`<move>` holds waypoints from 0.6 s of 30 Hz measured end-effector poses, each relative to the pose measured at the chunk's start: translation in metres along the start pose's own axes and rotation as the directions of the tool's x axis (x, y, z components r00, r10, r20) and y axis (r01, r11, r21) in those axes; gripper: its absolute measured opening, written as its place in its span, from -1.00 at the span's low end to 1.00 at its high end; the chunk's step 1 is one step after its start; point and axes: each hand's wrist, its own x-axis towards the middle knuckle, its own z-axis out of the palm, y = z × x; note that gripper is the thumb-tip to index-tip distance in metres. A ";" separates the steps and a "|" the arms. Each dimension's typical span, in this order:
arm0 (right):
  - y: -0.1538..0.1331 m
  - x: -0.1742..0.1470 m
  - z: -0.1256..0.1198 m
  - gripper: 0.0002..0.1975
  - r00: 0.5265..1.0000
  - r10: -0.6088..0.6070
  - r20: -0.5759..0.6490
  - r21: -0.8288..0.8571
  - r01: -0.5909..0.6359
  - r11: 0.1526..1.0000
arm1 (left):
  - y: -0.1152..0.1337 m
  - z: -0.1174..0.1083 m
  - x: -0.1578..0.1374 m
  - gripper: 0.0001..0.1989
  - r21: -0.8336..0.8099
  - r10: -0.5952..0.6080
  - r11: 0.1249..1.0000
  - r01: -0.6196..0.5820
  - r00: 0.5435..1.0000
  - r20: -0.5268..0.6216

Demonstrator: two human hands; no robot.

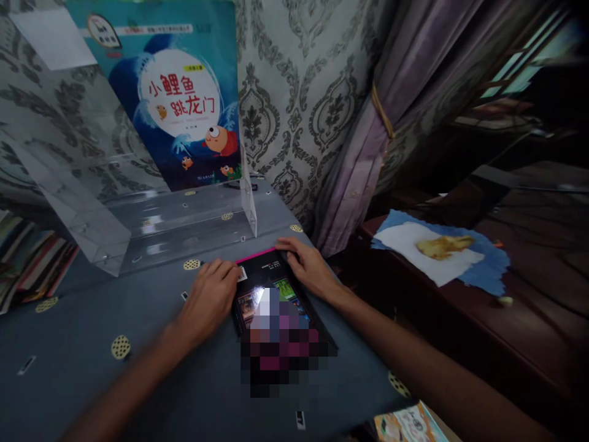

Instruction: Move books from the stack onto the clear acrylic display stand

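**Black book (285, 288): flat on table (175, 393)**

Our left hand (214, 298) lay half-curled at its upper left edge; our right hand (307, 265) lay at its upper right corner. We couldn't tell if either gripped it. Beyond, we saw 1 blue book (184, 104) upright by a clear stand (108, 255).

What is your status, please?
Left hand at upper-left corner of black glossy rectangular book; right hand at upper-right. Book flat on grey patterned tabletop. Clear plastic stand beyond.
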 end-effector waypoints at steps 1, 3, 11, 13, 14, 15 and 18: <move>0.001 0.000 0.000 -0.57 1.000 0.015 -0.008 0.003 -0.015 1.000 | 0.003 0.001 0.011 -0.73 -0.017 0.014 1.000 -0.014 0.999 0.041; 0.002 0.000 0.000 -0.57 1.000 0.021 -0.019 0.004 -0.021 1.000 | 0.009 0.005 0.033 -0.67 -0.072 0.049 0.996 -0.042 0.994 0.094; 0.007 0.001 0.000 -0.52 0.999 0.022 -0.033 0.029 -0.021 0.999 | 0.013 0.033 0.076 -0.62 -0.158 0.086 0.985 -0.074 0.993 0.074; 0.008 0.001 0.001 -0.52 0.999 0.022 -0.039 0.037 -0.021 0.999 | 0.013 0.036 0.076 -0.61 -0.149 0.077 0.986 -0.068 0.996 0.055; 0.008 0.001 0.002 -0.52 0.999 0.021 -0.043 0.041 -0.019 0.999 | 0.013 0.037 0.075 -0.61 -0.143 0.076 0.987 -0.068 0.996 0.046; 0.008 0.001 0.002 -0.52 0.999 0.019 -0.046 0.043 -0.017 0.999 | 0.014 0.037 0.075 -0.61 -0.134 0.076 0.988 -0.070 0.996 0.041; 0.009 0.002 0.003 -0.51 0.999 0.010 -0.045 0.043 -0.008 0.999 | 0.015 0.038 0.074 -0.60 -0.102 0.085 0.992 -0.080 0.995 0.044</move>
